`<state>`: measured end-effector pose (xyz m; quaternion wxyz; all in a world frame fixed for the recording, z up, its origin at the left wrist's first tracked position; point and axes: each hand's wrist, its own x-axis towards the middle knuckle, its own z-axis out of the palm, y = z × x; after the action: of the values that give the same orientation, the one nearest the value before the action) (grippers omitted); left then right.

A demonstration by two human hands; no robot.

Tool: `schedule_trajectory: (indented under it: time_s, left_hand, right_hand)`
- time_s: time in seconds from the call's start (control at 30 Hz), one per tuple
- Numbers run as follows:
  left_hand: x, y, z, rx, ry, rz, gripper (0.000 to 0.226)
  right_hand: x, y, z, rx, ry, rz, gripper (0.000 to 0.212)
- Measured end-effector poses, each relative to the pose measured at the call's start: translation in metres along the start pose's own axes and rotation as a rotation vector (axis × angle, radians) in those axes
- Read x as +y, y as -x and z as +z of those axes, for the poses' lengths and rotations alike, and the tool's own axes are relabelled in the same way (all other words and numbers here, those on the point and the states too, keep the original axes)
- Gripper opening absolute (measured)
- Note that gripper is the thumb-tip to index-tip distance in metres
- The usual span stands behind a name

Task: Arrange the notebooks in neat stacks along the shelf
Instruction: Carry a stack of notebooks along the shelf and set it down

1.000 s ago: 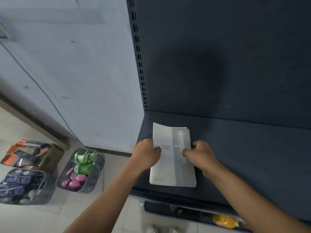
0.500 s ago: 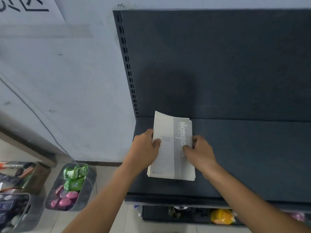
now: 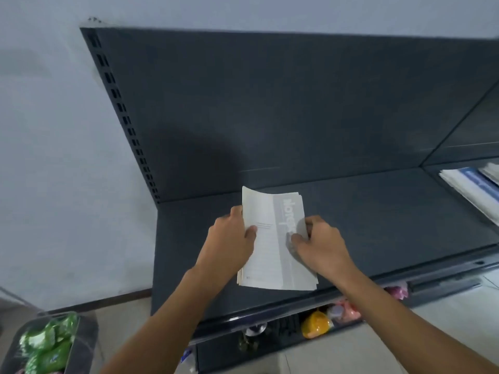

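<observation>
Hands: two were in view, the left hand (image 3: 229,238) and the right hand (image 3: 318,244).
Held pile: one stack of notebooks (image 3: 270,252) lay under both hands; it showed several thin notebooks, their exact number unreadable from the edges.
Other piles: two, a white-and-blue pile (image 3: 469,190) and a second pile (image 3: 492,172), both cut by the frame.
Shelf bays: two, the near bay (image 3: 391,211) and the neighbouring bay (image 3: 475,125).
Upright: one slotted upright (image 3: 121,109).
Basket: one basket (image 3: 83,341).
Basket contents: at least two green packets (image 3: 46,344), too blurred to separate.
Lower shelf: one yellow item (image 3: 316,323); pink packets (image 3: 348,313) showed in two patches, uncountable.
</observation>
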<state>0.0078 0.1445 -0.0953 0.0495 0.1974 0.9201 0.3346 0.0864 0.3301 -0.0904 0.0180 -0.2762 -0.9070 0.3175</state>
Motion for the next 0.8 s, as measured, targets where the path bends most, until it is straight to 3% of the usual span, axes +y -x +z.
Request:
schedule_trajectory:
  time_s: [0.4, 0.8]
  left_hand:
    - [0.145, -0.015, 0.084, -0.126, -0.029, 0.225, 0.029]
    - [0.358, 0.002, 0.25, -0.238, -0.142, 0.377, 0.036]
  right_hand:
    - [0.118, 0.012, -0.114, 0.196, -0.012, 0.137, 0.023]
    - [0.329, 0.032, -0.257, 0.373, -0.019, 0.249, 0.024]
